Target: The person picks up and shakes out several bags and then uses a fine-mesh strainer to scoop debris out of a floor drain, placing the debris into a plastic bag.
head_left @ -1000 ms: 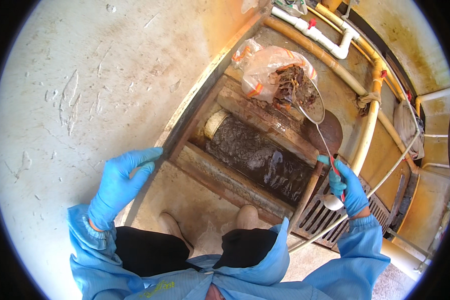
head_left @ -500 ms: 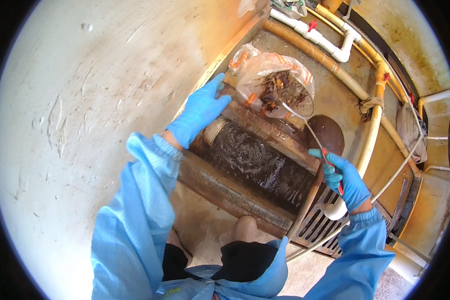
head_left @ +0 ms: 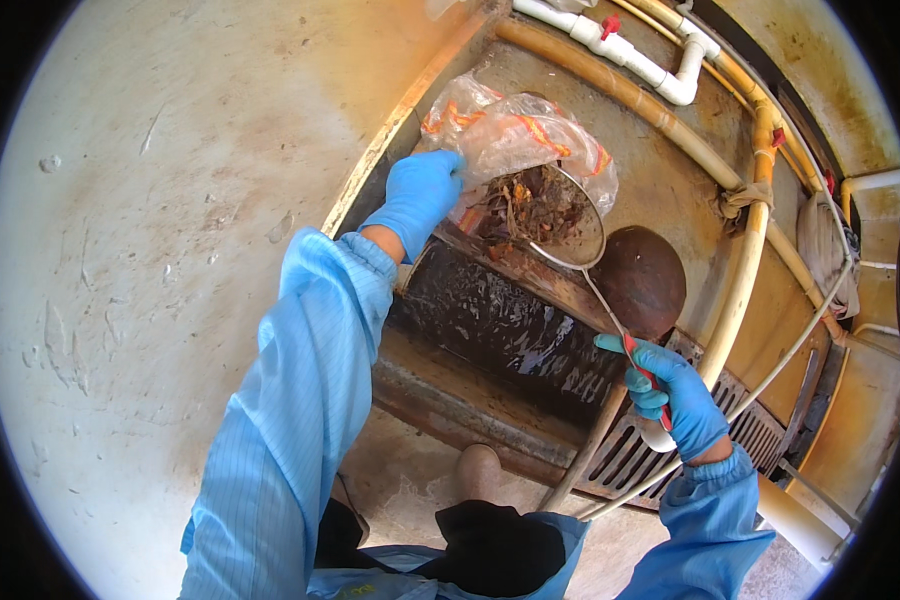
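Observation:
My left hand [head_left: 420,198], in a blue glove, is closed with its fingertips pinched on the near left edge of a clear plastic bag [head_left: 515,135] with orange and red stripes. In my right hand [head_left: 678,395], also gloved in blue, is the red handle of a wire-mesh strainer [head_left: 582,232]. The strainer's round mesh lies at the bag's mouth, partly under its film. Wet brown debris [head_left: 532,205] fills the mesh's left side, some hanging over the rim. Below the bag, dark rippling water [head_left: 500,318] fills an open rectangular pit.
A dark brown rounded object [head_left: 642,280] sits right of the strainer. Slotted grates [head_left: 630,450] lie near my right forearm. Yellowed pipes [head_left: 620,100] and a white pipe with a red valve [head_left: 610,28] run behind. A pale wall [head_left: 170,250] rises on the left.
My left hand has gone from open fingers beside the bag to a closed grip on its edge. The strainer has moved slightly left and nearer, its debris now more exposed; the bag's mouth has folded over.

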{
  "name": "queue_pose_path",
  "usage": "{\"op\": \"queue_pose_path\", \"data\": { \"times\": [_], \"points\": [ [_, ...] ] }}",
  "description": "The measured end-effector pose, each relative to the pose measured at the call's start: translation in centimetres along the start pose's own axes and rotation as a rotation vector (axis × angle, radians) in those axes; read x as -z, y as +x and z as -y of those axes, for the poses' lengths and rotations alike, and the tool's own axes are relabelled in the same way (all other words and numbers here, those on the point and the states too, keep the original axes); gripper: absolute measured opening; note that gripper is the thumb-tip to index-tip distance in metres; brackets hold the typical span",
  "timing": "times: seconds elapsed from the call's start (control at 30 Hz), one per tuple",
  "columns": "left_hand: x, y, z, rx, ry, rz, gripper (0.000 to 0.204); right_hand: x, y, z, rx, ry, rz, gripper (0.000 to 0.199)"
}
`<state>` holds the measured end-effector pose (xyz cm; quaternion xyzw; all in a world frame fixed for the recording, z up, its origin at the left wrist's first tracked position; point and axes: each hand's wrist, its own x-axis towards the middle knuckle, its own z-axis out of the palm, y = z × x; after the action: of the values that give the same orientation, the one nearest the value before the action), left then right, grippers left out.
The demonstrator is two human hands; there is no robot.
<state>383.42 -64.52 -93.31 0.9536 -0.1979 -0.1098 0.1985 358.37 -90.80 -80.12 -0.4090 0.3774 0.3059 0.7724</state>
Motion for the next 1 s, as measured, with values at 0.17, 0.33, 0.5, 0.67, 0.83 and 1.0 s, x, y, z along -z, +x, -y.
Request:
{"op": "queue_pose_path", "data": {
  "times": [0.17, 0.33, 0.5, 0.67, 0.83, 1.0],
  "points": [
    [0.4, -0.4, 0.0, 0.053, -0.129, -0.110, 0.018, 0.7, 0.6, 0.2, 0.037, -0.008, -0.002, 0.045],
    [2.4, -2.7, -0.1, 0.102, -0.613, -0.069, 0.015, -0.2, 2.9, 1.3, 0.178, 0.168, 0.058, 0.045],
    [4.0, -5.1, -2.7, 0.076, -0.925, 0.133, 0.015, -4.5, 5.7, 2.7, 0.356, 0.030, -0.018, 0.042],
    [5.0, -5.7, -2.9, 0.216, -1.293, 0.026, 0.016, -3.4, 10.8, 1.2, 0.809, -0.894, -0.357, 0.050],
    [4.4, -6.1, -0.5, 0.355, -1.509, -0.128, 0.019, -2.5, 12.0, 1.6, 0.988, -1.712, -0.810, 0.061],
    [4.3, -6.2, 0.9, 0.393, -1.516, -0.135, 0.016, -2.0, 11.4, 2.8, 1.155, -1.730, -0.832, 0.061]
  ]
}}
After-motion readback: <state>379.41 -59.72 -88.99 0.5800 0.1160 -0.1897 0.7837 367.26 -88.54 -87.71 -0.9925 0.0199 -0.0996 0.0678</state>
